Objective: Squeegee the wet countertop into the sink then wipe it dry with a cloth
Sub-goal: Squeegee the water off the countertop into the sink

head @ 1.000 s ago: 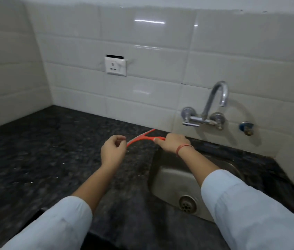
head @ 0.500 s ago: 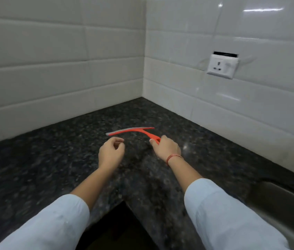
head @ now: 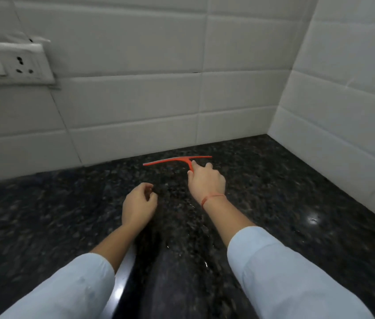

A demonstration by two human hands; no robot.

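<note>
1. Now, in the head view, we have swung away from the sink, which is out of frame; a second ago the squeegee (head: 177, 160) hung over the basin.
2. Its blade lies near the foot of the tiled wall (head: 136, 125), on or just above the countertop (head: 274, 192), so we judge a fresh pull toward the sink is being set up.
3. Our right hand (head: 207, 183) has its fingers (head: 199, 168) wrapped on the handle, just behind the blade; our left hand (head: 139, 206) hovers nearby, loosely curled, holding nothing.

No text or label is readable; the blurred wall socket (head: 9, 63) seems unmarked.
</note>
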